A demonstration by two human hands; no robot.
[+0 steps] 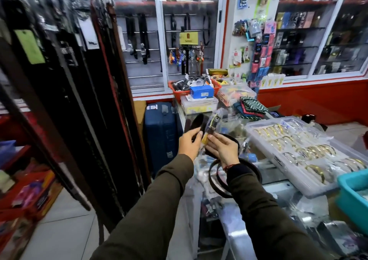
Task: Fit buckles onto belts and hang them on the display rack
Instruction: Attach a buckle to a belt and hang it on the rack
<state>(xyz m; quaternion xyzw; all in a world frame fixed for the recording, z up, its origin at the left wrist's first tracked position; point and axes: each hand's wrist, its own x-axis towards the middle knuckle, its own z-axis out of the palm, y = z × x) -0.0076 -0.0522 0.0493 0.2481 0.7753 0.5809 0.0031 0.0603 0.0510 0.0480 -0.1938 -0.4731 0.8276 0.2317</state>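
Note:
My left hand (189, 142) grips the dark end of a black belt (196, 124) held up in front of me. My right hand (223, 147) pinches the same belt where a buckle in a clear plastic wrap with a yellow tag (211, 125) sits. The belt's strap loops down in black coils (216, 178) below my right wrist, over the glass counter. The display rack (79, 92) full of hanging dark belts stands at my left, an arm's length from my hands.
A clear tray of gold bangles (302, 150) lies on the counter to the right, with a teal tub (354, 194) near it. A blue suitcase (159, 132) stands behind the rack. An orange basket (179, 92) and boxes crowd the counter's far end.

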